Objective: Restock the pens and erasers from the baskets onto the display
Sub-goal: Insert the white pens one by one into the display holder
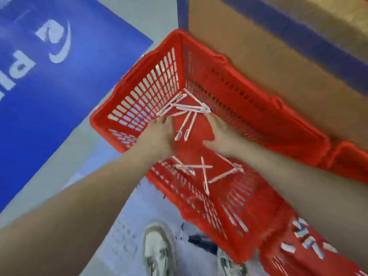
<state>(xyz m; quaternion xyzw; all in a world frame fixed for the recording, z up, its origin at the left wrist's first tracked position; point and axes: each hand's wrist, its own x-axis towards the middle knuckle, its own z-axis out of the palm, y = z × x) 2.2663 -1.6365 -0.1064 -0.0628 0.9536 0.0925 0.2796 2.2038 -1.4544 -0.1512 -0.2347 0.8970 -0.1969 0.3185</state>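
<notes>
As both arms reach into a red basket (199, 76), the left hand (159, 134) and the right hand (221, 134) lie over its floor, fingers stretched and the right thumb spread wide, holding nothing. They point at a heap of white pens (187, 107) in the far corner. Each hand's fingertips meet the heap's near edge, though blur hides whether they touch. A pair (184, 129) of pens lies in the gap between the hands, and a scatter (205, 172) lies below the wrists. The basket's far side stands against a brown cabinet (278, 66), and its slatted left wall runs just beside the left hand. A second basket (298, 263) holding small white pieces (306, 242) sits lower right.
</notes>
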